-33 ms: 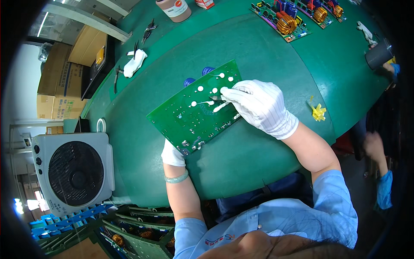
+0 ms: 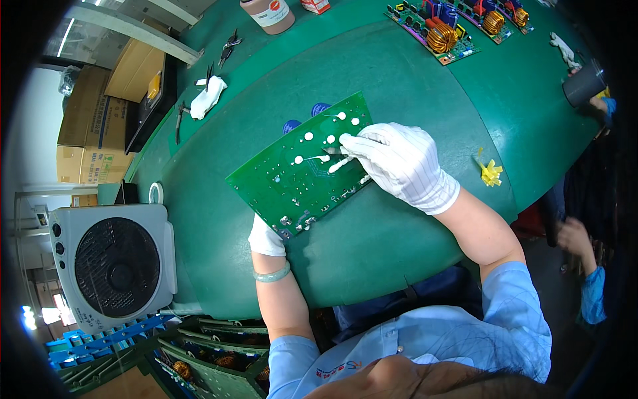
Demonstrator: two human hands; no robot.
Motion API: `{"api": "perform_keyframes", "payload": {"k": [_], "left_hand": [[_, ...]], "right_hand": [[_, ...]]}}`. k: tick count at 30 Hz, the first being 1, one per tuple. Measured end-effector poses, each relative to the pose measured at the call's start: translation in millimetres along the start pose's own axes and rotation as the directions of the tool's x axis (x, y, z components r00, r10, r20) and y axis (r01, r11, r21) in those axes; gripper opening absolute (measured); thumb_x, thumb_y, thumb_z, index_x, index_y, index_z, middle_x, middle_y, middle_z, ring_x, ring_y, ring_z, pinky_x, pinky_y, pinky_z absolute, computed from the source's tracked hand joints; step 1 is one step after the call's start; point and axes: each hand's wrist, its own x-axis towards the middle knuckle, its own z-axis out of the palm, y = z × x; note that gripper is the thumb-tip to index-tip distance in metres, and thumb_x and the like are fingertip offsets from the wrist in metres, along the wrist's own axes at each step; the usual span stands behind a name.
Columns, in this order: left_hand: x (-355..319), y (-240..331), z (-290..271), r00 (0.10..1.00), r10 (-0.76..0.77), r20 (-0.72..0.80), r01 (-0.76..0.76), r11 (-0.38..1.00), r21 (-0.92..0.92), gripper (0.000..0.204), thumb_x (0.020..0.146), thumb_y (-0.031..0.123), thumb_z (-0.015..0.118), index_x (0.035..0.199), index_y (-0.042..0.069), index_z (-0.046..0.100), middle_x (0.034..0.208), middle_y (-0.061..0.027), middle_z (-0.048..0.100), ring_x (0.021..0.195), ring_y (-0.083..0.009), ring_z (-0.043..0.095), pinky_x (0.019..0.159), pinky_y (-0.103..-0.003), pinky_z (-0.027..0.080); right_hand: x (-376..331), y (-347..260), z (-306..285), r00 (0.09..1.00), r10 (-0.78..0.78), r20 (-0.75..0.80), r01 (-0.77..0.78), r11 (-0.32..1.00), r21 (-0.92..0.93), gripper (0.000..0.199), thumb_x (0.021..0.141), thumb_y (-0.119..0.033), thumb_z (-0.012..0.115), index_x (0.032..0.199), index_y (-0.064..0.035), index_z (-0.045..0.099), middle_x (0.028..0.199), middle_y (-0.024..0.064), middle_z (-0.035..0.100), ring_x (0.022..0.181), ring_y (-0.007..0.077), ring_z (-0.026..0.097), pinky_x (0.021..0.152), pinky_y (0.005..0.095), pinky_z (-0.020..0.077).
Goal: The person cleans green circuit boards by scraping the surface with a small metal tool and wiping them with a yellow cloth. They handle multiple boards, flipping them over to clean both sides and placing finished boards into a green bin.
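Pinched dark-tipped tool (image 2: 331, 151) in right grip (image 2: 402, 161) over green circuit board (image 2: 274, 174); could not tell closure of hidden left grip (image 2: 267, 239); risked scratches from skidding, tipping from loose support.

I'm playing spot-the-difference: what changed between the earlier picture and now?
Only the co-worker's blurred bare hand, far right, visibly moved, slightly down the picture. The white-gloved left hand, white-gloved right hand and rectangular green circuit board stayed put.
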Motion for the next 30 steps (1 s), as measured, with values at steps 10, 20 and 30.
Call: {"api": "perform_keyframes", "payload": {"k": [10, 20, 30], "left_hand": [[5.5, -4.2, -12.5, 1.0, 0.007, 0.018, -0.006, 1.0, -0.01, 0.044, 0.105, 0.033, 0.044, 0.137, 0.004, 0.052, 0.132, -0.0148, 0.06, 0.113, -0.0265, 0.063, 0.092, -0.043, 0.057], [3.3, -0.3, -6.8, 0.996, -0.031, -0.086, 0.031, 1.0, 0.002, 0.045, 0.104, 0.036, 0.041, 0.132, 0.003, 0.053, 0.121, -0.0173, 0.064, 0.098, -0.0302, 0.067, 0.076, -0.042, 0.06], [9.4, 2.3, -21.4, 0.996, -0.054, -0.069, 0.058, 0.996, 0.068, 0.044, 0.104, 0.036, 0.041, 0.13, 0.003, 0.054, 0.117, -0.0171, 0.065, 0.093, -0.0303, 0.068, 0.07, -0.043, 0.06]], "right_hand": [[-1.5, 0.4, 0.5, 1.0, 0.016, -0.001, -0.016, 1.0, -0.023, 0.037, 0.074, -0.004, 0.074, 0.11, -0.0113, 0.073, 0.09, 0.0043, 0.069, 0.076, 0.0213, 0.068, 0.061, 0.0323, 0.0527], [0.8, -1.5, 1.5, 0.997, 0.019, -0.075, -0.018, 1.0, 0.016, 0.034, 0.074, -0.002, 0.076, 0.107, -0.0112, 0.073, 0.09, 0.0054, 0.07, 0.073, 0.0206, 0.068, 0.057, 0.0305, 0.0521], [0.7, 9.6, -44.0, 0.951, 0.154, -0.268, -0.175, 0.983, -0.056, 0.028, 0.078, -0.003, 0.076, 0.106, -0.0081, 0.073, 0.091, 0.0073, 0.072, 0.07, 0.02, 0.069, 0.063, 0.0289, 0.0561]]}}
